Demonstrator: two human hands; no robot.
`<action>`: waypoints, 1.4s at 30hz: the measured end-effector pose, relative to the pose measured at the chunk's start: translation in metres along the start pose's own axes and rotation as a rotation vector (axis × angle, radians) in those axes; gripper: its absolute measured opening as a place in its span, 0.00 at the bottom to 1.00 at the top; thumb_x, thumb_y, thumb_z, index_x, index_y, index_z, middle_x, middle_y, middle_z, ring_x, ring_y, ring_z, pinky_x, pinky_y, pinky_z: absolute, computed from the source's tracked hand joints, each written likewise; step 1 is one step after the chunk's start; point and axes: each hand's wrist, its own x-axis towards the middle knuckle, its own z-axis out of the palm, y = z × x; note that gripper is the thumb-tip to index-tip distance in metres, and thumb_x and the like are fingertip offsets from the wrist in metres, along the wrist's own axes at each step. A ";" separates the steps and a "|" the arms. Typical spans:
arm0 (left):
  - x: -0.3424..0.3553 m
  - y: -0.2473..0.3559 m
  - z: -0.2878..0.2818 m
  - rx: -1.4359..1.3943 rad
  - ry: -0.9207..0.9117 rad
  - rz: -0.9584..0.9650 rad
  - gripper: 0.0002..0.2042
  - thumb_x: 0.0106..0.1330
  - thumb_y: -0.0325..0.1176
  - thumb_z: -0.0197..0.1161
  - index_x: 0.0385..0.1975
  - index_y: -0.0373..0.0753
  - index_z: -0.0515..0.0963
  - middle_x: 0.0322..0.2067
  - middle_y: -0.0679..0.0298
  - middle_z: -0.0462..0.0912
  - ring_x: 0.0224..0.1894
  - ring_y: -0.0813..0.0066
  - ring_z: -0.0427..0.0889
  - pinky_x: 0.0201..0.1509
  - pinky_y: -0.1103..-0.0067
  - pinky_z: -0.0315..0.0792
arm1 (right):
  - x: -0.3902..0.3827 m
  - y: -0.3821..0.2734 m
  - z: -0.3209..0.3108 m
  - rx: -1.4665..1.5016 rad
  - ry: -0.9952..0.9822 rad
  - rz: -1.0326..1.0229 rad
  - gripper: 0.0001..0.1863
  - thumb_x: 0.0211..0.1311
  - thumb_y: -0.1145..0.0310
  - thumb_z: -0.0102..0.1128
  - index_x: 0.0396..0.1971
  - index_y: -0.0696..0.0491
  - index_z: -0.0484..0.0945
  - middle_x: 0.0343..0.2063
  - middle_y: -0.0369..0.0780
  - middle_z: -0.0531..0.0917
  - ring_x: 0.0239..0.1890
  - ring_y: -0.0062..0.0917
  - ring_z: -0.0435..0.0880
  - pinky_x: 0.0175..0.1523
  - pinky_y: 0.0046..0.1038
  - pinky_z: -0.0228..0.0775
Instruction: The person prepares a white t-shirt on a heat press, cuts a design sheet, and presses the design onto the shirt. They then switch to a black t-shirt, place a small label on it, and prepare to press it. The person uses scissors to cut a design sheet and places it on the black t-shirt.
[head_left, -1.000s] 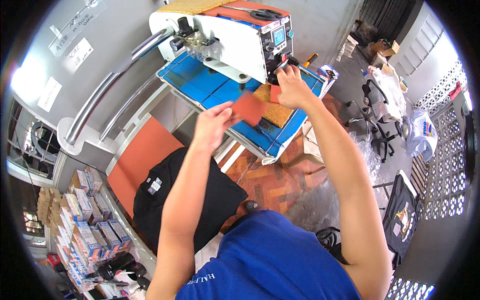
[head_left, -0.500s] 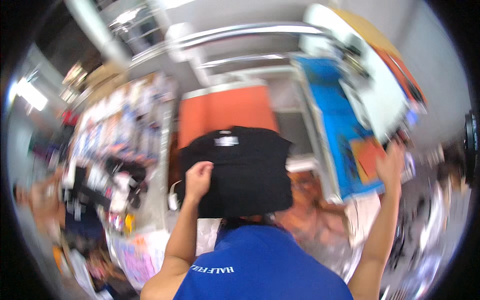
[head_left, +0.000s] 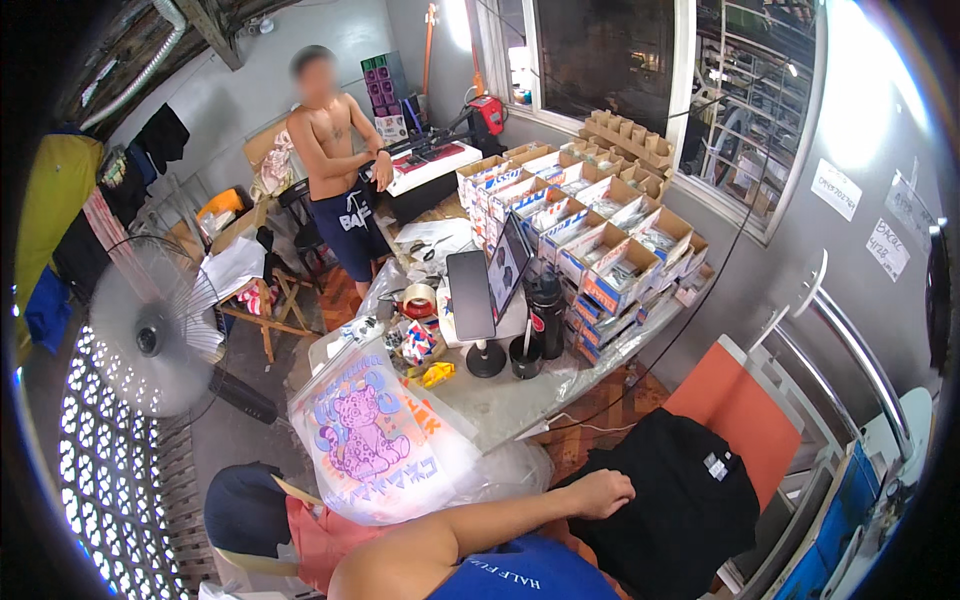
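Note:
My left hand reaches across to the left edge of a black T-shirt, its fingers curled closed over or just above the cloth. Whether a bit of fabric is pinched inside them does not show. The T-shirt is spread over an orange padded board, with a small pale label near its collar. My right hand is outside the picture. Close to my left arm lies a clear plastic bag with a colourful printed animal on it.
A table carries stacked cardboard boxes, a phone on a stand, a black bottle and rolls of tape. Behind it stands a person. At left is a fan; metal bars rise at right.
My view has swung left, so the table, fan and other person now show clearly. My right hand, earlier by an orange piece on the blue surface, has left the picture. My left hand stays at the T-shirt.

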 end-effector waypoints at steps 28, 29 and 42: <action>0.159 -0.009 -0.067 -0.189 -0.070 0.032 0.15 0.58 0.35 0.72 0.34 0.36 0.72 0.34 0.51 0.81 0.39 0.48 0.81 0.44 0.63 0.73 | 0.031 0.079 -0.223 -0.051 0.936 -0.139 0.05 0.55 0.78 0.61 0.32 0.60 0.79 0.26 0.39 0.81 0.30 0.23 0.79 0.39 0.25 0.70; 0.155 -0.005 -0.080 -0.056 -0.076 0.008 0.14 0.59 0.35 0.71 0.35 0.35 0.73 0.34 0.52 0.81 0.39 0.49 0.81 0.43 0.64 0.72 | 0.017 0.075 -0.225 0.005 0.955 -0.110 0.04 0.57 0.79 0.60 0.32 0.61 0.79 0.25 0.37 0.80 0.29 0.19 0.77 0.39 0.23 0.69; 0.096 0.053 -0.167 -0.438 0.074 -0.101 0.14 0.56 0.38 0.75 0.23 0.34 0.80 0.17 0.65 0.76 0.25 0.83 0.73 0.30 0.78 0.67 | -0.073 0.037 -0.209 0.035 1.156 -0.293 0.16 0.68 0.65 0.62 0.25 0.54 0.68 0.23 0.29 0.66 0.28 0.12 0.62 0.33 0.19 0.54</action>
